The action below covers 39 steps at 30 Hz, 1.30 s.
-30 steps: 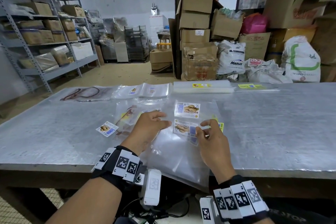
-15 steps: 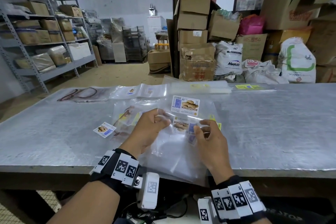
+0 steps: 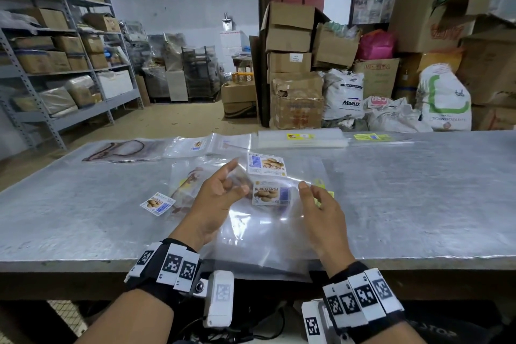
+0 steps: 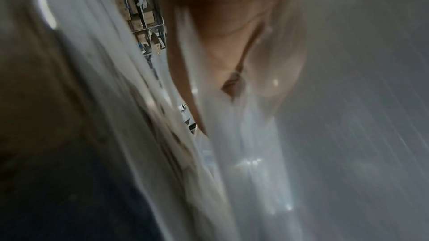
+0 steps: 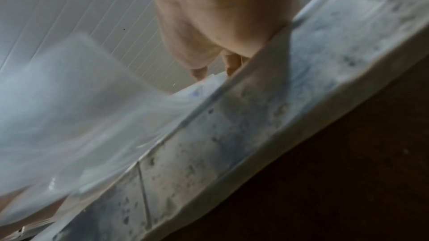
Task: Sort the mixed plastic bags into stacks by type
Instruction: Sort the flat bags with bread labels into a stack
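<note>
Top clear bag (image 3: 268, 220) with the "BISKUT LENGA" label (image 3: 270, 194) is being held up off the mixed pile (image 3: 190, 187) at its far edge, spanned between both hands. Near end is draped over the table edge (image 3: 418, 258) toward the body.

Left hand (image 3: 220, 198): thumb and fingers are curled onto the far-left corner of the bag, film pinched between them. In the left wrist view, film is seen against the left fingers (image 4: 274, 72); too blurred for more.

Right hand (image 3: 321, 209): fingertips are set on the far-right edge of the same bag, thumb side up. A pinch looks likely, but the contact is hidden behind the hand; in the right wrist view the right fingertips (image 5: 199, 72) are seen only touching film, so closure cannot be told.

Key relation: the bag's long axis runs from the fingers back toward the wrists, so the held edge is the far short one and the bulk hangs behind and below the fingers. Both hands are about equally near.

A second labelled bag (image 3: 266, 165) lies just beyond the fingertips. Sorted stacks (image 3: 301, 138) lie well beyond, at the far side.

Judgement: the next move is a lift and carry forward, away from the wrists. The trailing end would be dragged over the pile; loose bags underneath may be pulled along.
</note>
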Available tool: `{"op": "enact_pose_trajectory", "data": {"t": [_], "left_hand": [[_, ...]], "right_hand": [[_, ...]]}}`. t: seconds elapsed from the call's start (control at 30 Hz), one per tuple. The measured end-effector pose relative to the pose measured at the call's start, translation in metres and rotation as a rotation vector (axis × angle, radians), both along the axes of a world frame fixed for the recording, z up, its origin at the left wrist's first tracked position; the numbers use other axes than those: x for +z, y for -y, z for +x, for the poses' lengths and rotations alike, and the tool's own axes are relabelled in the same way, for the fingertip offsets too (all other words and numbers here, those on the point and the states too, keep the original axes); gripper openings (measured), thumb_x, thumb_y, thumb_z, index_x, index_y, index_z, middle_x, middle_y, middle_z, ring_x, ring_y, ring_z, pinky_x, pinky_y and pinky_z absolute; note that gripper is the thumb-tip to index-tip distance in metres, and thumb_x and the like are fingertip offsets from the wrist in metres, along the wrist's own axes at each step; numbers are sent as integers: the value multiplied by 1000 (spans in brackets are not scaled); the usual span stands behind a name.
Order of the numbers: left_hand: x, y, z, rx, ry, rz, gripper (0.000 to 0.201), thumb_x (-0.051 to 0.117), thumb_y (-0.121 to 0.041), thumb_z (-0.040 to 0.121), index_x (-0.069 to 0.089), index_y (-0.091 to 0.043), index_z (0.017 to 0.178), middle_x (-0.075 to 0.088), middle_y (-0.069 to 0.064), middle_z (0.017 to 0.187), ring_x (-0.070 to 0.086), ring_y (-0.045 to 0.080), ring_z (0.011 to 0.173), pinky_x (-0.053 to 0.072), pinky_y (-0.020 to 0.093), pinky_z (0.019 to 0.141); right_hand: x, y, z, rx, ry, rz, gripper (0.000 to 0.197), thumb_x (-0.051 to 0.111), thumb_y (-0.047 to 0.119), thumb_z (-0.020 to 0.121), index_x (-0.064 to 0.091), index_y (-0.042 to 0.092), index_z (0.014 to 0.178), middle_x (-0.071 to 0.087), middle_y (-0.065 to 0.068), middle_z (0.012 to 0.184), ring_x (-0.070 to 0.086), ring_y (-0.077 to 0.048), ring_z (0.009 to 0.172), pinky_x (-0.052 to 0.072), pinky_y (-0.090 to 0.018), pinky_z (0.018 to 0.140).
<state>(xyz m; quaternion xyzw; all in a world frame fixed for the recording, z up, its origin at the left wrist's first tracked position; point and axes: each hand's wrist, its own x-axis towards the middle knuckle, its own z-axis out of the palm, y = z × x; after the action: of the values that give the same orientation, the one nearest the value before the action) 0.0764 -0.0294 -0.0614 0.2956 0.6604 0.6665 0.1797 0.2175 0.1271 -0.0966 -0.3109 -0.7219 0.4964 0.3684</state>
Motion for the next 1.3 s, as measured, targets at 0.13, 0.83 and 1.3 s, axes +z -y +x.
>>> {"op": "enact_pose_trajectory", "data": {"t": [0.13,0.83,1.3], "left_hand": [[-5,4,-5,6,-23,-66,60,67,-1,94,52,-34,142,73,6,112,60,24,126,40,41,113],[7,2,-2,218,-196,-55,8,67,-28,98,65,-20,99,71,-3,94,61,12,86,48,31,76],[-3,-6,11,3,-78,-23,57,57,-7,102,48,-49,139,68,-2,81,57,14,66,50,30,71]], "right_hand": [[4,3,-1,22,81,103,22,57,47,100,65,29,91,65,21,90,60,-7,86,47,-38,90],[27,13,-18,246,-136,-53,8,52,20,106,52,26,100,73,1,92,67,-7,67,48,-26,65],[21,-1,-1,269,-209,-95,32,52,31,106,44,45,133,71,-7,67,61,-20,49,43,-25,45]]}}
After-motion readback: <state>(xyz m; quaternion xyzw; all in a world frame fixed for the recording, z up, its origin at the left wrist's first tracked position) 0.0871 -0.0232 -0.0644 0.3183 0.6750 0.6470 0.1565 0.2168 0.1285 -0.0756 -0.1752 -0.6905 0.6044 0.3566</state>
